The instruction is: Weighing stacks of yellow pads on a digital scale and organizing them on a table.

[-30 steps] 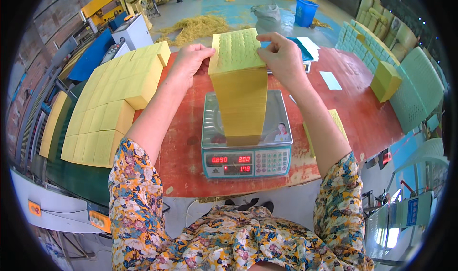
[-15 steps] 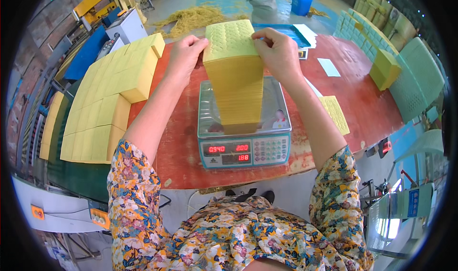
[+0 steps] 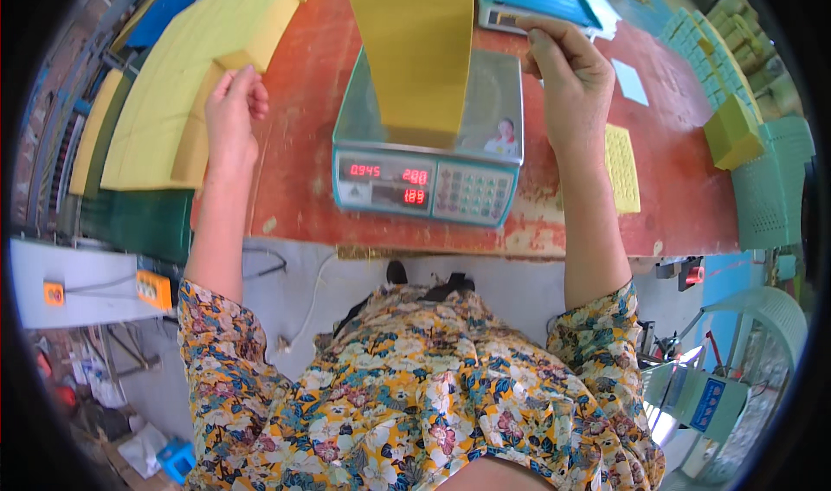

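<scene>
A tall stack of yellow sheets (image 3: pixel 415 67) stands on the metal pan of a digital scale (image 3: pixel 428 184) with a lit red display and a keypad. The picture's upper edge cuts off the top of the stack. Both hands are apart from it. To the left, my left hand (image 3: pixel 234 119) is loosely bent with fingers apart, holding nothing I can see, beside the block of yellow stacks (image 3: pixel 169 84). My right hand (image 3: pixel 571 80) is raised right of the scale, thumb and forefinger close together, with nothing showing between them. A single embossed yellow sheet (image 3: pixel 621 169) lies beyond my right forearm.
A second scale with a blue tray (image 3: pixel 537 2) stands at the back of the red table (image 3: pixel 675 188). A pale sheet (image 3: pixel 629 82) lies to the right. A small yellow stack (image 3: pixel 734 134) sits at the right edge, near a green plastic chair (image 3: pixel 775 184).
My hands have let go of the stack's top and moved apart, the left one farther out. The view has tilted downward, and the scale's display reads slightly higher.
</scene>
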Motion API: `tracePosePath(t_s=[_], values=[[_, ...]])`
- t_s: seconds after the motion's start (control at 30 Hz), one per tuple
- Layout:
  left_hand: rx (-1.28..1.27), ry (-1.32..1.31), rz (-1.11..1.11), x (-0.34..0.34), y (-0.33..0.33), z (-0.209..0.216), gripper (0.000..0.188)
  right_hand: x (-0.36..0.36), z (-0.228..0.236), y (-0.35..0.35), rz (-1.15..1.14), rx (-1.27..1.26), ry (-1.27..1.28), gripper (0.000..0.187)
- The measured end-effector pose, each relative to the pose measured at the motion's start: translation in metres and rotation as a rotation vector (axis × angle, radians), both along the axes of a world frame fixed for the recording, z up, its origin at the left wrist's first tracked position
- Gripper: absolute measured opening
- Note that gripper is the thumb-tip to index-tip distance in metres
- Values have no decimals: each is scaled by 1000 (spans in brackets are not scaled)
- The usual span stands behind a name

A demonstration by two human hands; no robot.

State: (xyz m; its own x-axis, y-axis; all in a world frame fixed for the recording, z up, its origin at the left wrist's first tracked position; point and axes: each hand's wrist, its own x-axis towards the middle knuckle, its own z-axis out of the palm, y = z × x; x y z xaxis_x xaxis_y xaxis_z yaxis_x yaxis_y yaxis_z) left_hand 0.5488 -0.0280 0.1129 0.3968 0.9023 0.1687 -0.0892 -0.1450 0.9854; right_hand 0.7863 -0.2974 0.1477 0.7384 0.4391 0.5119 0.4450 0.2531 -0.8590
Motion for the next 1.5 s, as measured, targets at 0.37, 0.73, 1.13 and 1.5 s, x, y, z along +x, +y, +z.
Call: tracePosePath(t_s=[0.37,0.73,1.13,1.5], values=[[-146,-56,94,-17,-48,-24,17,-2,-42,-10,123,-135,157,17],[-197,55,-193,35,-5,4,41,16,-54,5,71,-90,230,16],[-344,371,-912,195,-50,102,69,80,-118,60,-51,100,292,42],[-522,470,-990,127,-79,87,55,-52,-114,-51,-147,-3,296,44]])
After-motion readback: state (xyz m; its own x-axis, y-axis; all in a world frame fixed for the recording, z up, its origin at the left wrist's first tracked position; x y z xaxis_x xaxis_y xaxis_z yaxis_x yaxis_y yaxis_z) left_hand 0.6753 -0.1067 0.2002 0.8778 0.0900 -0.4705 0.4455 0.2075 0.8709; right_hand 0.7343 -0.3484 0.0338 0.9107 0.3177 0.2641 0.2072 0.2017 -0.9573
